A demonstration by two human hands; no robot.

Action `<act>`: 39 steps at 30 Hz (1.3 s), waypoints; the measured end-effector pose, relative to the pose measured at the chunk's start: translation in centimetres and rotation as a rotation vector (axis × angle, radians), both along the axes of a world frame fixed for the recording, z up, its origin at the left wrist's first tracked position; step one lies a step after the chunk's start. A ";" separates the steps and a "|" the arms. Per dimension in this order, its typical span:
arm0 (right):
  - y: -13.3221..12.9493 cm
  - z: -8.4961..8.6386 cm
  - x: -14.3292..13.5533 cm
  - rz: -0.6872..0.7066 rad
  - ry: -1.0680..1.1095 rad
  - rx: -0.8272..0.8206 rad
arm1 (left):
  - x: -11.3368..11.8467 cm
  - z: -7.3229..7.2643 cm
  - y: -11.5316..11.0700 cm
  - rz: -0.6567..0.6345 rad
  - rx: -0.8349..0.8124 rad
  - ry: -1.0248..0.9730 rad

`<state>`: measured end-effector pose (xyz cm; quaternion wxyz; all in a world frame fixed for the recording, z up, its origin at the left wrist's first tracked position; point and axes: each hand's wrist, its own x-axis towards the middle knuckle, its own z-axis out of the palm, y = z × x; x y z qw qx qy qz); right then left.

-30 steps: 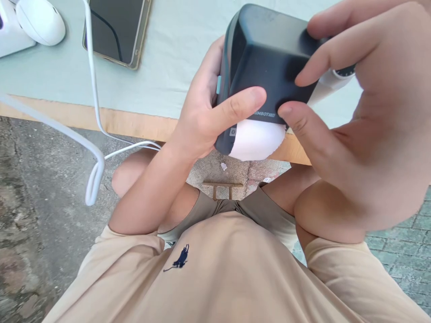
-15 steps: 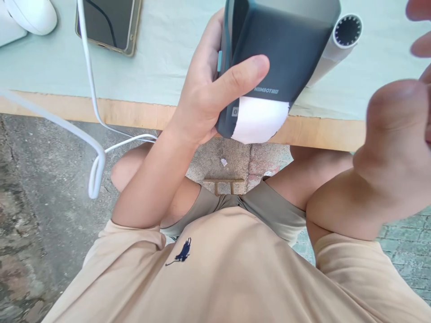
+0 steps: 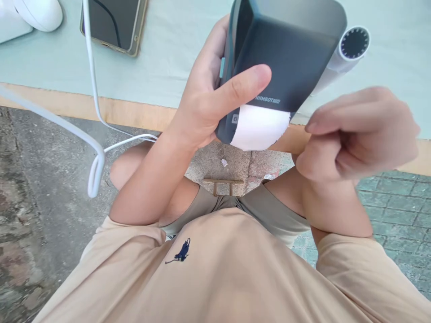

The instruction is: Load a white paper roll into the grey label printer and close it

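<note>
Upper centre, a left hand clasps a dark NIIMBOT printer over the edge of the bench. White paper is out, apparently not detached; the casing's contents are hidden. At right, the right hand's grip is pressed together, nothing visible within. Upper right, a white tube, contents unclear.

A pale green tabletop with a bare wooden edge borders grey concrete at left and green brick-patterned paving at right, in soft light.
</note>
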<state>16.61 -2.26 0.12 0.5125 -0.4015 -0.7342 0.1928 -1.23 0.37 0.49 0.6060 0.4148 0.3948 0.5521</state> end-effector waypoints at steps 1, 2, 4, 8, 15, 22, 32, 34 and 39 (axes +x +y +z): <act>0.5 -0.4 -0.2 0.028 0.000 0.037 | 0.1 -0.1 0.0 0.016 0.013 -0.019; 1.0 -0.7 -0.3 0.063 -0.010 0.062 | 0.3 -0.2 0.0 0.024 0.020 -0.032; 1.5 -0.7 -0.3 0.123 -0.057 0.076 | 0.4 -0.3 0.1 0.002 0.027 -0.046; 1.7 -0.3 -0.1 0.156 -0.105 0.046 | 0.3 -0.5 0.1 -0.077 0.043 -0.086; 2.5 -0.9 0.0 0.188 -0.016 0.061 | -0.8 -2.7 2.5 -0.210 0.199 -0.187; 2.7 -0.8 -0.2 0.193 -0.010 0.073 | 0.9 -1.3 -0.1 -0.096 0.056 -0.115; 2.7 -0.8 -0.4 0.212 -0.045 0.073 | 2.1 -1.0 -1.4 -0.082 0.014 -0.116; 2.8 -0.8 -0.4 0.220 -0.041 0.065 | 2.2 -1.2 -1.3 -0.080 0.017 -0.122; 2.9 -0.7 -0.4 0.231 -0.009 0.040 | 2.7 -1.4 -0.8 -0.081 0.031 -0.136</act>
